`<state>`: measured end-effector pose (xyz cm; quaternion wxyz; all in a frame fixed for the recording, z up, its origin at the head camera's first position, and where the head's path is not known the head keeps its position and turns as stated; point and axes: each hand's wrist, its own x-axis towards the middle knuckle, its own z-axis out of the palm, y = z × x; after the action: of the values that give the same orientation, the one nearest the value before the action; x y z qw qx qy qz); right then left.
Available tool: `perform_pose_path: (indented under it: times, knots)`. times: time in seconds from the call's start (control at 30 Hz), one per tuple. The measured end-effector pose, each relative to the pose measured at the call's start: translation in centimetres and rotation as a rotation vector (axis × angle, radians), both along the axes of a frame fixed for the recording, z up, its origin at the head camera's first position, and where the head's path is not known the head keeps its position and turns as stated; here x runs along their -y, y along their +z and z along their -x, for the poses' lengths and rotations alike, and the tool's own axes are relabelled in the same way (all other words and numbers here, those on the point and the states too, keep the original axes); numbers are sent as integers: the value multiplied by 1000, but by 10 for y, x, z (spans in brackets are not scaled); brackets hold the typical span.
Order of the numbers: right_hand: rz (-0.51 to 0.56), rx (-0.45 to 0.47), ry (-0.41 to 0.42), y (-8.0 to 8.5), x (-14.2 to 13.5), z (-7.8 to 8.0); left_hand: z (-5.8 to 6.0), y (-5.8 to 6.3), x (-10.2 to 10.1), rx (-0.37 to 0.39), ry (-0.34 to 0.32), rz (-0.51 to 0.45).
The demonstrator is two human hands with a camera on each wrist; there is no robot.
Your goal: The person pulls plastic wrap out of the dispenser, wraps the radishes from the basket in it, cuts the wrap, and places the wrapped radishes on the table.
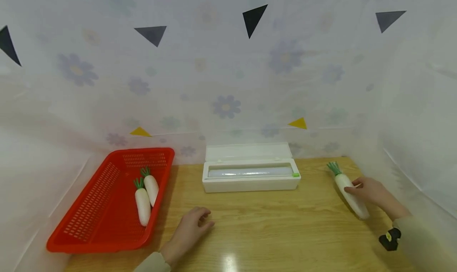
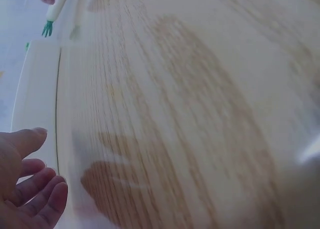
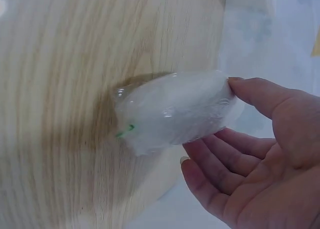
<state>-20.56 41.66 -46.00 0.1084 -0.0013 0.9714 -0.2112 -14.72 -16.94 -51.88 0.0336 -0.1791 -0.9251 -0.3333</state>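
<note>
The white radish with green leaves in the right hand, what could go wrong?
The radish might slip from the right hand, because its shiny, clear plastic film looks slick. It could then roll off the light-brown wooden table, whose right edge is near. The film is crinkled at one end, so might come loose.

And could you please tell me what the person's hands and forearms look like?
The left hand and right hand wear no gloves. A pale beige left sleeve and matching right sleeve end near the wrists; a small black device with a yellow mark sits by the right one.
</note>
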Motion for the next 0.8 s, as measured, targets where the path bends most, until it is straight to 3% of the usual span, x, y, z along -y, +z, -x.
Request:
perform_pose_path:
  times: [0.5, 0.8]
  knots:
    - [51, -62, -62, -17, -18, 38, -2, -3, 3, 21, -5, 24]
    - [74, -78, -69, -27, -13, 40, -2, -2, 3, 30, 3, 22]
